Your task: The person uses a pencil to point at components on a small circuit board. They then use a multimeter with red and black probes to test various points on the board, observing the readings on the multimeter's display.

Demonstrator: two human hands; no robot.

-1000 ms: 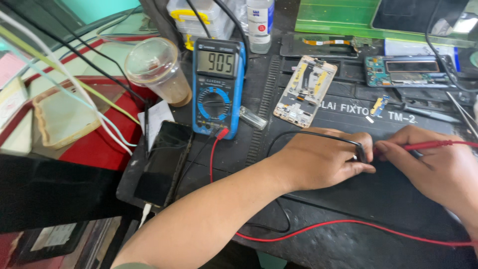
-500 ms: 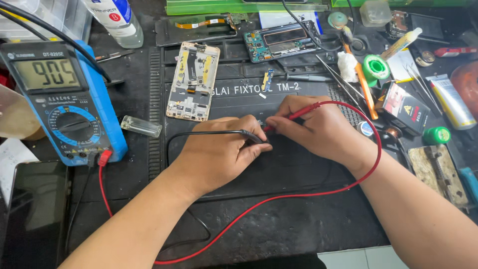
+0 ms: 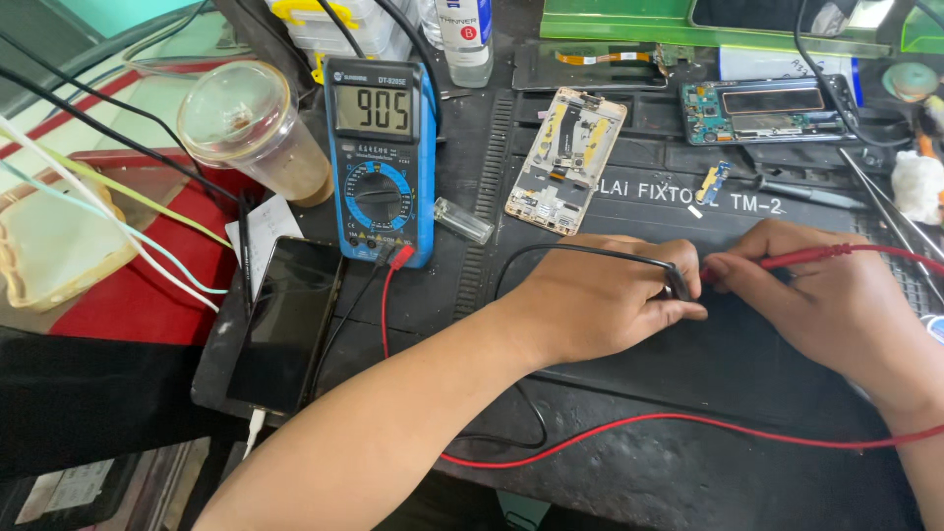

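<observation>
My left hand (image 3: 600,300) rests on a black work mat (image 3: 718,364) and pinches a black test probe (image 3: 675,278), whose black lead loops back over the mat. My right hand (image 3: 836,300) holds a red test probe (image 3: 801,259) pointed left, its tip meeting the black probe between my fingertips. What the two tips touch is hidden by my fingers. Both leads run to a blue digital multimeter (image 3: 382,157) standing at the mat's left edge with its display lit. The red lead (image 3: 688,425) curves across the mat's near side.
A stripped phone frame (image 3: 565,162) and a phone circuit board (image 3: 762,106) lie at the mat's far side. A dark phone (image 3: 285,324) lies left of the meter, beside a lidded plastic cup (image 3: 258,133). Metal tweezers (image 3: 890,211) and a bottle (image 3: 464,39) are also near.
The view has swung back to the left, bringing the cup and dark phone into sight. My hands keep the two probes together at the same spot on the mat.
</observation>
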